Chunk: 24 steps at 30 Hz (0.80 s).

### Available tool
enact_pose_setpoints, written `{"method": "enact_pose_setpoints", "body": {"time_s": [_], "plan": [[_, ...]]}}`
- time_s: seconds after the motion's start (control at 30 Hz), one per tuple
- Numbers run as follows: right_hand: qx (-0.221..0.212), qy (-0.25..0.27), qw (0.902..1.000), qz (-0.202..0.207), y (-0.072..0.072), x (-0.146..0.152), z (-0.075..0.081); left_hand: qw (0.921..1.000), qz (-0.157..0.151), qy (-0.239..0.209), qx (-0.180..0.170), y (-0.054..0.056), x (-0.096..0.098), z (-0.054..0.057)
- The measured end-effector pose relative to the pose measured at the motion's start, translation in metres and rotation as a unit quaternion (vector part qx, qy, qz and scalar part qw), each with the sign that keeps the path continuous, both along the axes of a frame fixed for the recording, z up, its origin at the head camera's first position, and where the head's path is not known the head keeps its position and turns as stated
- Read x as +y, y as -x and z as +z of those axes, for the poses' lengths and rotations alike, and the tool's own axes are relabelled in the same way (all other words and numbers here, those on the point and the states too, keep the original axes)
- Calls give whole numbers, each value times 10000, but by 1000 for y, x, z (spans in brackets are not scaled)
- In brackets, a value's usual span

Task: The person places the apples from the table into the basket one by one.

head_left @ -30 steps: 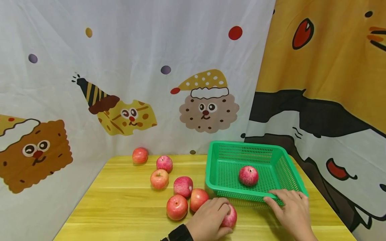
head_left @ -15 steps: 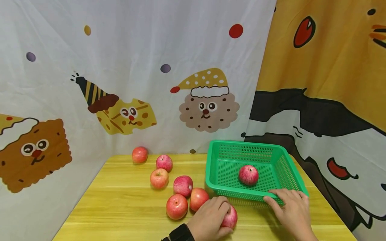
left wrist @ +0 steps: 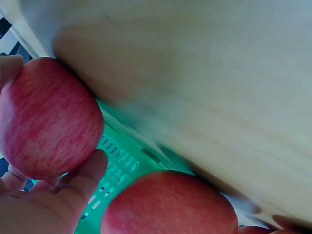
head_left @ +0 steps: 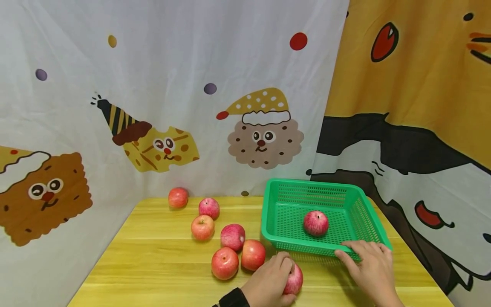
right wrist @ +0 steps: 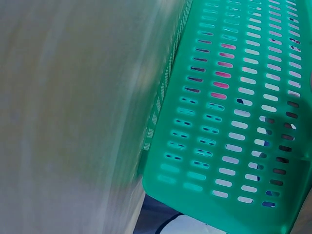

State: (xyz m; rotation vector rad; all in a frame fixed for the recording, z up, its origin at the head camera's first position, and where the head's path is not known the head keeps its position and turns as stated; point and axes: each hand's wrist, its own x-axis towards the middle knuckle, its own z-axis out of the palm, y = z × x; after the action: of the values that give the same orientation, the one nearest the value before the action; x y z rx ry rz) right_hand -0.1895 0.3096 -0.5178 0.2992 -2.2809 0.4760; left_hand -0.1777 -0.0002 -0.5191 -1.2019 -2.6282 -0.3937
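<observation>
My left hand point(head_left: 270, 279) grips a red-pink apple point(head_left: 294, 279) low over the front of the table, just in front of the basket. In the left wrist view the thumb and fingers curl round this apple point(left wrist: 51, 119). My right hand point(head_left: 370, 268) pinches the front rim of a green plastic basket point(head_left: 307, 192) near its right corner, thumb outside and fingers over the edge. One dark red apple point(head_left: 316, 223) lies inside the basket. The right wrist view shows the slotted basket wall point(right wrist: 234, 131) with pink glimpsed through the slots; the hand is largely out of that frame.
Left of my left hand sit a red apple point(head_left: 253, 255), another red apple point(head_left: 225, 263) and a pink apple point(head_left: 232, 237). Farther back are a yellowish apple point(head_left: 202, 227), a pink apple point(head_left: 209, 208) and a red apple point(head_left: 178, 198). A printed curtain point(head_left: 161, 64) hangs behind the wooden table point(head_left: 153, 273).
My left hand has shifted slightly right and toward me with its apple, uncovering more of the red apple beside it. The right hand and the basket have stayed in place.
</observation>
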Motion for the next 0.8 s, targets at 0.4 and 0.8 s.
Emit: {"method": "enact_pose_setpoints", "body": {"time_s": [0.4, 0.8], "plan": [[10, 50, 10000, 20, 0, 3, -1, 9991, -285, -281, -129, -1, -4, 22], [21, 7, 10000, 31, 0, 0, -2, 9702, -303, -2278, 771, 44, -21, 153]]}}
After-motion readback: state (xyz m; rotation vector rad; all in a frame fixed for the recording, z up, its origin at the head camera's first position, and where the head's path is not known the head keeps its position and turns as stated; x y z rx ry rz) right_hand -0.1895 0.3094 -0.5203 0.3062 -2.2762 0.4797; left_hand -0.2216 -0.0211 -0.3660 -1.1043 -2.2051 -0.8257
